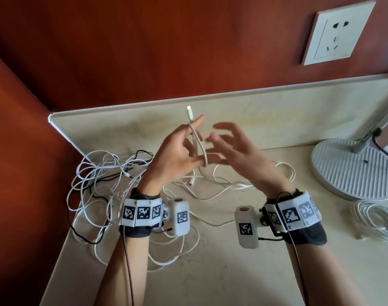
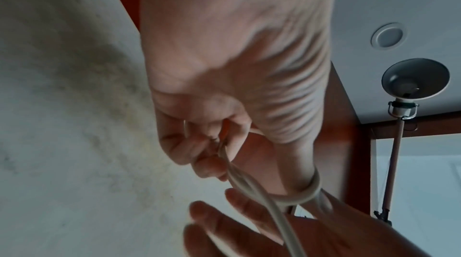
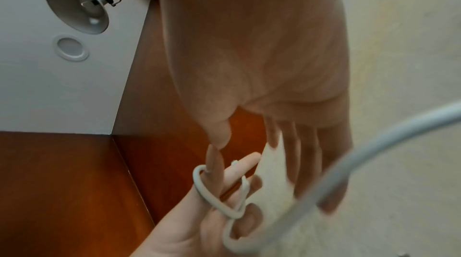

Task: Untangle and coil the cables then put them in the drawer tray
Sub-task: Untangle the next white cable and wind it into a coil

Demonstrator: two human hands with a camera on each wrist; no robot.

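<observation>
Beige stone counter [image 1: 232, 272] against red-brown wall [image 1: 122, 51], white socket [image 1: 336, 32]

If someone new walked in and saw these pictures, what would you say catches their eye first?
Probably the two raised hands at centre: the left hand has a white cable looped round its thumb and fingers, connector pointing up, while the right hand hovers beside it, fingers spread. Next, the tangle of white and black cables on the counter by the left wall, then the coiled cable near the lamp base.
</observation>
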